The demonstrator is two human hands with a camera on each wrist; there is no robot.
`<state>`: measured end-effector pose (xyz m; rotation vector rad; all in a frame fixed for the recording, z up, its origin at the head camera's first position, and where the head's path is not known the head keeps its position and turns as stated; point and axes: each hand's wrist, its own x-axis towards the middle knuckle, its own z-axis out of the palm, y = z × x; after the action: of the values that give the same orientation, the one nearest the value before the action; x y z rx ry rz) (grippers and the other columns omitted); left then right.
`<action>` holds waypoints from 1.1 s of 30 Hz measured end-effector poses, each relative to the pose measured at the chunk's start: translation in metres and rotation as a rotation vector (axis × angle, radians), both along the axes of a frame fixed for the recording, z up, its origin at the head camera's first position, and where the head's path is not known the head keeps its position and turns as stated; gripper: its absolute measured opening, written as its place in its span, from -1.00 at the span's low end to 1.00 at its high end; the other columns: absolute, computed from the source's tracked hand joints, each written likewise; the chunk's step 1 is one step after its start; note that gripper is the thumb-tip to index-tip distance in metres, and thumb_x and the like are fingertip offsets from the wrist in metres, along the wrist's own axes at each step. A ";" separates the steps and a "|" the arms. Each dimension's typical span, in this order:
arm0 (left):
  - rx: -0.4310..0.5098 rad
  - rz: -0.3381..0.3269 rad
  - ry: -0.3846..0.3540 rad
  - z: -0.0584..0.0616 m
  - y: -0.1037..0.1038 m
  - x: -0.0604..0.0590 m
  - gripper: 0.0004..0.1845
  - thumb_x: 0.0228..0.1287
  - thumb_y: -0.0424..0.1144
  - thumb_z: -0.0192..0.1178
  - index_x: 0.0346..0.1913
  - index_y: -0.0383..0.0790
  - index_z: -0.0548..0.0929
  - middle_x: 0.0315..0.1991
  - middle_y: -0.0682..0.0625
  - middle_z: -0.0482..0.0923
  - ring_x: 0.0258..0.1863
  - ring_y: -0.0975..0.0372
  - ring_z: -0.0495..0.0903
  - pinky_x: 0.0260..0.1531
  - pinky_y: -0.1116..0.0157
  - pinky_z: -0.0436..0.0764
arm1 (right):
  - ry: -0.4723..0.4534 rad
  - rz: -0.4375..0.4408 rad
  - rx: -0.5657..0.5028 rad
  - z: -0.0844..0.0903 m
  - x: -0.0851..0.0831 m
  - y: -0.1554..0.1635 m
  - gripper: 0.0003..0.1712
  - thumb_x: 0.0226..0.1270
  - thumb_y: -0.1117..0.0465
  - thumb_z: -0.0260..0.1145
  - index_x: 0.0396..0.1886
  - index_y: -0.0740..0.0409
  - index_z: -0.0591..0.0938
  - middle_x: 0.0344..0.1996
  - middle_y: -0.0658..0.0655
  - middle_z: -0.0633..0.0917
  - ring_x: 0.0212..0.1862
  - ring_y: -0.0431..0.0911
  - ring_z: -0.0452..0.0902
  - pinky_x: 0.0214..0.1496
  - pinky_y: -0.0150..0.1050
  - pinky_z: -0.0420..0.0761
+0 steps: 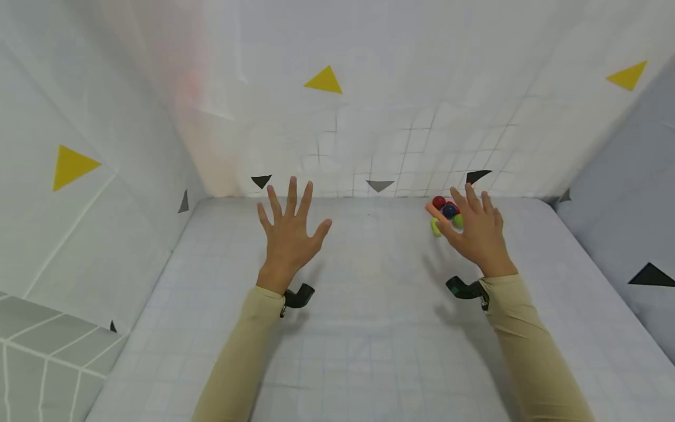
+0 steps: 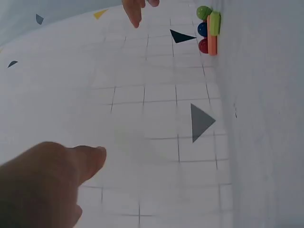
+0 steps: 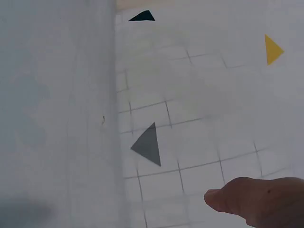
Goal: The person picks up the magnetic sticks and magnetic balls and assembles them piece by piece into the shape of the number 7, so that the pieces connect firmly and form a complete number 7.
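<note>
Left hand raised over the left-centre of the tabletop, fingers spread wide and straight, holding nothing, palm down. Right hand over the far right, fingers straight and loosely parted, also holding nothing, fingertips just beside a small cluster of toys near the far wall. Whether the fingertips actually touch the cluster cannot be told from the head view. Both hands well apart from each other.

In the cluster: a red ball, a dark blue ball, a green ball, an orange stick and a yellow-green piece, all packed together on the far right of the tabletop. From the left wrist view, the same cluster at top right, balls lined along the orange stick.

Beige sleeves on both arms, a black wrist camera mount at each cuff. White gridded cloth over tabletop and surrounding walls, marked with yellow triangles and grey triangles.
</note>
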<state>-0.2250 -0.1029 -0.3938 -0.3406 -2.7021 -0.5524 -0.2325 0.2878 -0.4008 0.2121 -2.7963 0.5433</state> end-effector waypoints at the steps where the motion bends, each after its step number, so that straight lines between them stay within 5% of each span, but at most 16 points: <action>1: 0.025 -0.023 0.010 -0.001 0.003 -0.001 -0.12 0.54 0.30 -0.02 0.71 0.09 -0.09 0.70 0.05 -0.37 0.59 -0.23 -0.47 0.41 -0.32 -0.44 | -0.007 0.015 -0.024 -0.001 -0.003 0.004 -0.08 0.50 -0.09 0.32 0.67 0.14 0.17 0.62 0.37 0.04 0.57 0.47 -0.19 0.40 0.56 -0.11; 6: 0.127 -0.137 0.048 -0.006 0.023 -0.008 -0.21 0.56 0.15 0.07 0.67 -0.09 0.13 0.63 -0.11 0.10 0.59 -0.18 -0.04 0.47 -0.27 -0.10 | -0.054 0.023 -0.114 -0.006 -0.018 0.022 -0.26 0.43 0.20 0.43 0.52 0.28 0.39 0.44 0.48 0.38 0.39 0.47 0.29 0.20 0.46 0.41; 11: 0.170 -0.217 0.055 -0.010 0.043 -0.015 -0.30 0.53 -0.02 0.18 0.60 -0.19 0.30 0.53 -0.15 0.30 0.52 -0.18 0.20 0.44 -0.19 0.15 | -0.132 -0.019 -0.141 -0.015 -0.031 0.037 -0.35 0.45 0.23 0.41 0.46 0.27 0.48 0.35 0.50 0.47 0.27 0.45 0.42 0.09 0.40 0.52; 21: 0.170 -0.326 -0.069 -0.017 0.087 -0.033 -0.31 0.53 -0.11 0.21 0.61 -0.15 0.28 0.52 -0.12 0.33 0.50 -0.01 0.28 0.43 -0.01 0.28 | -0.196 -0.058 -0.141 -0.035 -0.057 0.058 -0.44 0.45 0.24 0.39 0.38 0.31 0.53 0.28 0.50 0.53 0.22 0.44 0.46 0.05 0.38 0.55; 33: 0.071 -0.377 -0.236 -0.031 0.147 -0.050 -0.30 0.59 -0.01 0.11 0.67 0.00 0.17 0.59 0.03 0.21 0.53 0.13 0.22 0.45 0.08 0.27 | -0.268 -0.120 -0.168 -0.044 -0.076 0.061 -0.55 0.45 0.23 0.38 0.25 0.34 0.59 0.18 0.46 0.58 0.19 0.38 0.44 0.05 0.32 0.55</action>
<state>-0.2755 0.0441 -0.4249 -0.8229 -2.8458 -0.8380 -0.3083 0.3488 -0.4447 -0.0689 -2.9716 0.8273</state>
